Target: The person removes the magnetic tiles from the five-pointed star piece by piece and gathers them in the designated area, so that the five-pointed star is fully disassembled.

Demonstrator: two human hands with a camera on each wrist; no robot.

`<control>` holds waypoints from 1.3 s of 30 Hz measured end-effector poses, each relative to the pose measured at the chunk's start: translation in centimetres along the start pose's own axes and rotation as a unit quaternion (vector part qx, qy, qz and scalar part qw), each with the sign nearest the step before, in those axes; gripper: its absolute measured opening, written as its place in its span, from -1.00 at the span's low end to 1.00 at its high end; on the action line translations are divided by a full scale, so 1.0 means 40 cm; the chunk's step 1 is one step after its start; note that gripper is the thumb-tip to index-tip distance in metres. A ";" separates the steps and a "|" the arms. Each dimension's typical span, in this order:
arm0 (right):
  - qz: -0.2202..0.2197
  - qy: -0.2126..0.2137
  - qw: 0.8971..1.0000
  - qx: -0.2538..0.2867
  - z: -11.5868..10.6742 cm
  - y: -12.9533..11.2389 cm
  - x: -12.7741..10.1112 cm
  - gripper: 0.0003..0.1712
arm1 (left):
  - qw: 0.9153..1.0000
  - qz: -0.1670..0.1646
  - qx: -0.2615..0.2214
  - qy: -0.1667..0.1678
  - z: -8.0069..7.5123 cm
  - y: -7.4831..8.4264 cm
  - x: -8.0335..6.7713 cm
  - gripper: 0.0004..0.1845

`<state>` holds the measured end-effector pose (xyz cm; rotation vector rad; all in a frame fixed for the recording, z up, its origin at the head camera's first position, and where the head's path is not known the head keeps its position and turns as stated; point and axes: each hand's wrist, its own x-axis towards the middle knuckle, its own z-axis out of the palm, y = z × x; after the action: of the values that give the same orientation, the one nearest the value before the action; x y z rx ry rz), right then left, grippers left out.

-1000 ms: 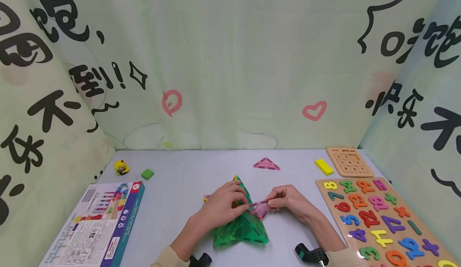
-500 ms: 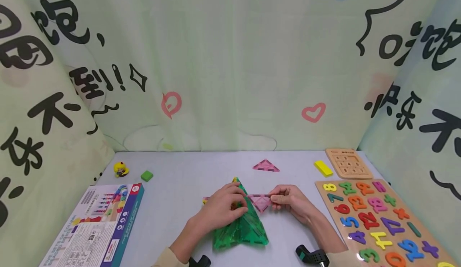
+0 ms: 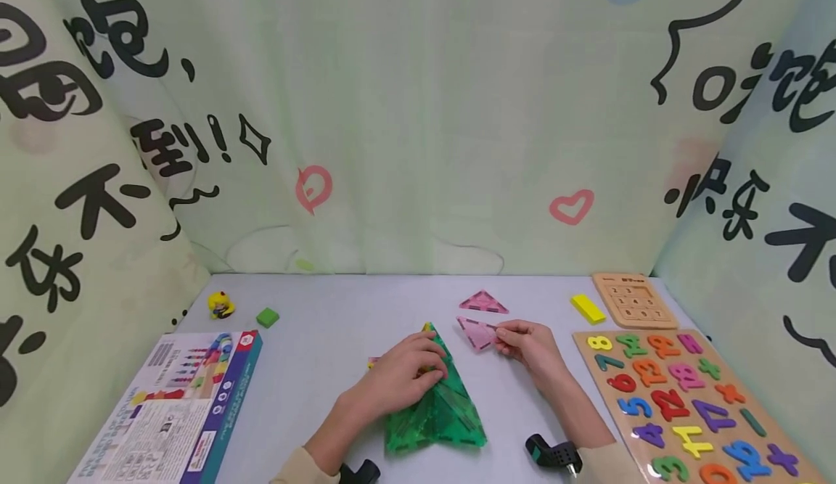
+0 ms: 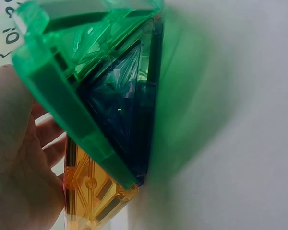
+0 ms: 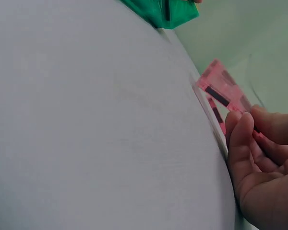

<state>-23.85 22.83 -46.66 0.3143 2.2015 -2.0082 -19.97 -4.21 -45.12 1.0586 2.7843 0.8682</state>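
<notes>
A pyramid of translucent green triangular tiles [image 3: 436, 408] stands on the grey table [image 3: 326, 339], with an orange tile [image 4: 93, 196] at its left side. My left hand [image 3: 401, 375] rests on the pyramid's upper left, fingers curled around its edge [image 4: 19, 158]. My right hand [image 3: 525, 346] pinches a pink triangular tile [image 3: 477, 331] by one corner, holding it just above the table to the right of the pyramid's tip; the same pink tile [image 5: 223, 93] shows in the right wrist view. A second pink triangular tile [image 3: 483, 302] lies flat behind it.
A wooden number puzzle board [image 3: 686, 397] lies at the right, with a small sliding puzzle [image 3: 630, 300] and a yellow block [image 3: 588, 308] behind it. A toy box [image 3: 176, 404] lies at the left, beyond it a green cube [image 3: 267, 316] and a yellow figure [image 3: 220, 304]. Curtains enclose three sides.
My right hand pulled the pink tile off the pyramid's right face and carried it up and back towards the other pink tile. The left hand stayed on the pyramid.
</notes>
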 end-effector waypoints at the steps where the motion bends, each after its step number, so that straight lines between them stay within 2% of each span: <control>1: 0.000 0.004 1.000 -0.008 -0.002 -0.004 0.007 -0.62 | 1.000 0.002 -0.003 -0.002 -0.002 0.000 0.000 -0.82; 11: 0.012 0.046 0.996 -0.074 -0.009 -0.016 0.057 -0.61 | 1.000 0.008 -0.012 -0.021 -0.010 -0.007 -0.004 -0.82; 17: -0.007 0.071 0.991 -0.111 -0.010 -0.010 0.057 -0.62 | 1.000 0.021 -0.009 -0.021 -0.012 -0.006 -0.003 -0.82; 21: -0.022 0.071 0.989 -0.128 -0.003 -0.010 0.035 -0.59 | 0.999 0.019 -0.011 -0.023 -0.015 -0.008 -0.004 -0.82; 23: -0.033 0.052 0.988 -0.141 0.005 -0.009 0.014 -0.63 | 1.000 0.015 -0.011 -0.024 -0.015 -0.010 -0.006 -0.82; 26: -0.059 -0.025 0.983 -0.174 0.023 -0.010 -0.021 -0.70 | 1.000 0.007 -0.010 -0.021 -0.019 -0.011 -0.008 -0.83; 29: -0.081 -0.125 0.965 -0.215 0.046 -0.017 -0.052 -0.72 | 1.000 0.001 -0.005 -0.019 -0.022 -0.011 -0.009 -0.84; 31: -0.087 -0.175 0.952 -0.237 0.062 -0.022 -0.068 -0.72 | 1.000 -0.001 -0.003 -0.018 -0.024 -0.010 -0.009 -0.84; 34: -0.085 -0.205 0.943 -0.247 0.080 -0.027 -0.085 -0.74 | 1.000 -0.002 -0.005 -0.020 -0.025 -0.008 -0.010 -0.83; 39: -0.088 -0.220 0.941 -0.240 0.086 -0.023 -0.095 -0.74 | 1.000 -0.015 -0.014 -0.023 -0.021 -0.006 -0.007 -0.83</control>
<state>-20.51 19.13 -45.16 -0.3655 2.3645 -1.3528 -20.08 -4.93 -44.57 1.0153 2.7348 0.8656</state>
